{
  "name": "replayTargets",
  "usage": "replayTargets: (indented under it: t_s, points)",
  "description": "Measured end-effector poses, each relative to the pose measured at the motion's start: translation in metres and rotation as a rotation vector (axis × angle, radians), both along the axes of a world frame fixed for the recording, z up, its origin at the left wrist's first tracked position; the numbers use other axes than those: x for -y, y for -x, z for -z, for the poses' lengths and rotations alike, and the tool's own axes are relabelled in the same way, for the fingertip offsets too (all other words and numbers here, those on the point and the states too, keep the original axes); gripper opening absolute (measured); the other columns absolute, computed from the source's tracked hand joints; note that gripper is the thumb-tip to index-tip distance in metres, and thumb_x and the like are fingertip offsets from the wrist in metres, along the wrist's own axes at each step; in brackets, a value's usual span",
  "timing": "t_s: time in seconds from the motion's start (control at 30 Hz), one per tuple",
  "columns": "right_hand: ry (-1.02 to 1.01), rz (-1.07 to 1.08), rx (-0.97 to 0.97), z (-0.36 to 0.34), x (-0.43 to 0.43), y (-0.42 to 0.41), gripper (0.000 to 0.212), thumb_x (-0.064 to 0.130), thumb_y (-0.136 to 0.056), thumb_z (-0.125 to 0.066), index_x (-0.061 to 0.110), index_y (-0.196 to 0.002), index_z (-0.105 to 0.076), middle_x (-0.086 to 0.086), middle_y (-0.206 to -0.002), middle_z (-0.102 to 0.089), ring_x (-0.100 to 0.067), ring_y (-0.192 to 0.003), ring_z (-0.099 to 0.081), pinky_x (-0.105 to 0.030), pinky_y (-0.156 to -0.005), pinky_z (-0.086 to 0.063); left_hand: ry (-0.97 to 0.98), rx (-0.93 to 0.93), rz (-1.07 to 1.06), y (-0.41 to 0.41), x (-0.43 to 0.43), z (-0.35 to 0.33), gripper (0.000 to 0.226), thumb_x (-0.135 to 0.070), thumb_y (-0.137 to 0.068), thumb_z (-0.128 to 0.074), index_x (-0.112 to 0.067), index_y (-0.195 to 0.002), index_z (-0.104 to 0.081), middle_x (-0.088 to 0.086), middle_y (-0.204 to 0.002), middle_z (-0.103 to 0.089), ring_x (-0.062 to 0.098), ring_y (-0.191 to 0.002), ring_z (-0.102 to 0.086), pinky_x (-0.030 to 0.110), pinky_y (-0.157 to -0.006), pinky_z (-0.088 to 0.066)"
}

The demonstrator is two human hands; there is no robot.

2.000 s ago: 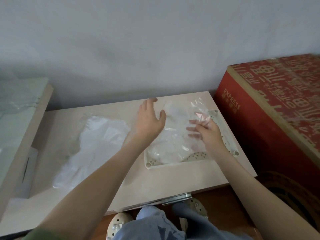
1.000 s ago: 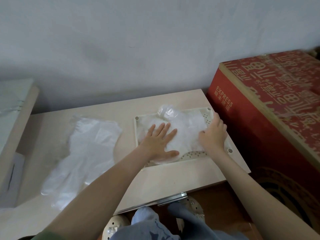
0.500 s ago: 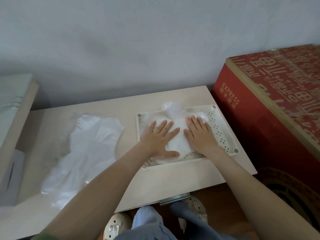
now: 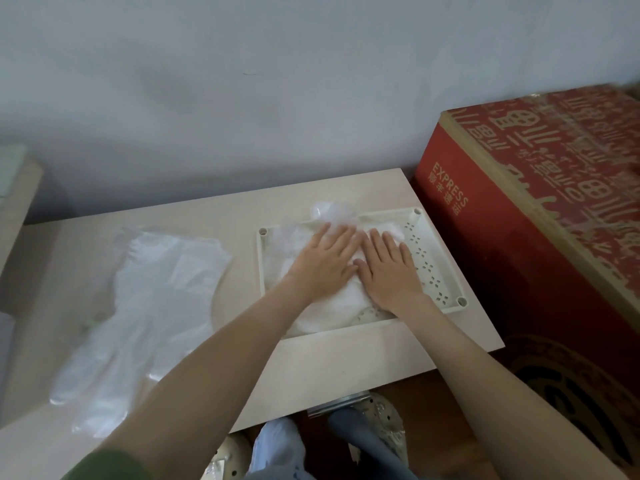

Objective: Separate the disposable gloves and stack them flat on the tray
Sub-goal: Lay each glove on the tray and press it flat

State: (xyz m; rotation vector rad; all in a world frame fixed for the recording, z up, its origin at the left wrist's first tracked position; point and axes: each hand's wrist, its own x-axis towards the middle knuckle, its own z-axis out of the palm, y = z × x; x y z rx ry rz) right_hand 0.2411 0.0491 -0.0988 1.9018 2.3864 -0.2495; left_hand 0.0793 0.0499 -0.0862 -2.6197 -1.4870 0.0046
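Observation:
A cream perforated tray (image 4: 437,268) sits on the right half of the table, holding a stack of clear plastic gloves (image 4: 329,308). My left hand (image 4: 323,263) and my right hand (image 4: 389,268) lie side by side on that stack, palms down, fingers straight, pressing it flat. A bit of crumpled film (image 4: 330,211) sticks up past the tray's far rim. On the table's left lies a loose pile of clear gloves (image 4: 145,306), spread out and untouched.
The light wooden table (image 4: 311,368) stands against a grey wall. A big red cardboard box (image 4: 540,216) stands close on the right. A second wooden surface (image 4: 17,202) is at the far left. My knees and shoes show below the table's front edge.
The gloves held above the tray two seconds ago now lie on it. Both hands came down flat, and the right hand moved in from the tray's right side to beside the left.

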Motion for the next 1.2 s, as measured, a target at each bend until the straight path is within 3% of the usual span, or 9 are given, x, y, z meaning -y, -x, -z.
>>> replayTargets:
  t_s: [0.07, 0.13, 0.33, 0.47, 0.57, 0.63, 0.8, 1.03, 1.2]
  points:
    - [-0.014, -0.019, -0.009, 0.002, -0.001, -0.001, 0.061, 0.050, -0.099, -0.003, 0.026, -0.153, 0.010, 0.001, -0.162, 0.008, -0.020, -0.149, 0.009, -0.041, -0.119, 0.007, 0.045, -0.081, -0.132, 0.005, -0.001, 0.003, 0.074, -0.054, -0.093, -0.001, -0.013, -0.152, -0.019, 0.005, -0.159, -0.015, 0.019, -0.148, -0.010, 0.049, -0.119, -0.005]
    - [-0.022, -0.034, -0.014, 0.002, -0.002, -0.002, 0.069, 0.056, -0.090, 0.008, 0.027, -0.153, 0.008, 0.000, -0.163, 0.006, -0.020, -0.149, 0.008, -0.041, -0.119, 0.006, 0.129, -0.069, -0.190, 0.007, 0.000, 0.002, 0.079, -0.061, -0.087, 0.003, -0.018, -0.153, 0.004, -0.001, -0.160, 0.010, 0.016, -0.147, 0.013, 0.049, -0.117, 0.010]
    - [0.023, 0.156, -0.036, -0.002, -0.003, -0.003, 0.064, 0.051, -0.100, -0.009, 0.022, -0.154, 0.007, -0.008, -0.162, 0.011, -0.031, -0.147, 0.015, -0.043, -0.119, 0.011, 0.203, 0.064, -0.351, 0.016, 0.005, 0.007, 0.091, -0.076, -0.086, -0.016, -0.020, -0.151, 0.013, 0.003, -0.157, 0.025, 0.019, -0.144, 0.024, 0.046, -0.117, 0.012]
    - [-0.043, 0.195, -0.097, -0.014, -0.002, -0.003, 0.064, 0.047, -0.102, -0.014, 0.014, -0.155, -0.004, -0.013, -0.162, 0.001, -0.029, -0.149, 0.008, -0.042, -0.119, 0.008, 0.178, 0.185, -0.340, 0.024, 0.012, -0.009, 0.088, -0.074, -0.084, -0.009, -0.020, -0.152, 0.007, 0.006, -0.158, 0.021, 0.020, -0.145, 0.021, 0.044, -0.116, 0.013]
    - [-0.143, 0.156, -0.214, -0.033, 0.003, 0.004, 0.058, 0.037, -0.102, -0.031, 0.009, -0.152, -0.021, -0.013, -0.160, -0.014, -0.026, -0.149, -0.005, -0.040, -0.119, 0.000, 0.123, 0.476, -0.273, 0.047, 0.032, -0.029, 0.076, -0.063, -0.090, -0.015, -0.018, -0.151, -0.020, 0.006, -0.161, 0.001, 0.020, -0.147, 0.006, 0.041, -0.117, 0.006]
    - [-0.166, 0.066, -0.269, -0.049, 0.006, 0.011, 0.054, 0.027, -0.098, -0.042, 0.009, -0.147, -0.030, -0.010, -0.156, -0.025, -0.023, -0.145, -0.015, -0.037, -0.115, -0.007, 0.051, 0.559, -0.286, 0.074, 0.053, -0.040, 0.069, -0.057, -0.091, -0.021, -0.016, -0.145, -0.035, 0.009, -0.157, -0.017, 0.023, -0.144, -0.012, 0.040, -0.115, -0.006]
    - [0.045, -0.125, -0.277, -0.073, 0.015, 0.033, 0.062, 0.021, -0.092, -0.048, 0.016, -0.149, -0.024, -0.005, -0.155, -0.026, -0.022, -0.142, -0.019, -0.035, -0.111, -0.014, 0.140, 0.448, -0.563, 0.142, 0.098, -0.042, 0.053, -0.047, -0.094, -0.045, -0.019, -0.139, -0.042, 0.006, -0.147, -0.033, 0.027, -0.135, -0.028, 0.042, -0.110, -0.018]
    - [0.198, -0.284, -0.228, -0.101, 0.051, 0.086, 0.059, 0.024, -0.096, -0.047, 0.017, -0.150, -0.025, -0.003, -0.156, -0.026, -0.021, -0.144, -0.018, -0.034, -0.112, -0.014, 0.287, 0.306, -0.757, 0.197, 0.158, -0.031, 0.068, -0.055, -0.083, -0.063, -0.021, -0.139, -0.042, 0.005, -0.146, -0.035, 0.025, -0.134, -0.032, 0.041, -0.106, -0.026]
    - [0.257, -0.316, -0.220, -0.122, 0.068, 0.108, 0.057, 0.023, -0.098, -0.044, 0.019, -0.151, -0.024, -0.002, -0.157, -0.023, -0.022, -0.143, -0.016, -0.033, -0.111, -0.015, 0.318, 0.496, -0.786, 0.204, 0.169, -0.025, 0.048, -0.037, -0.089, -0.063, -0.013, -0.128, -0.049, 0.004, -0.130, -0.053, 0.023, -0.117, -0.049, 0.032, -0.092, -0.038]
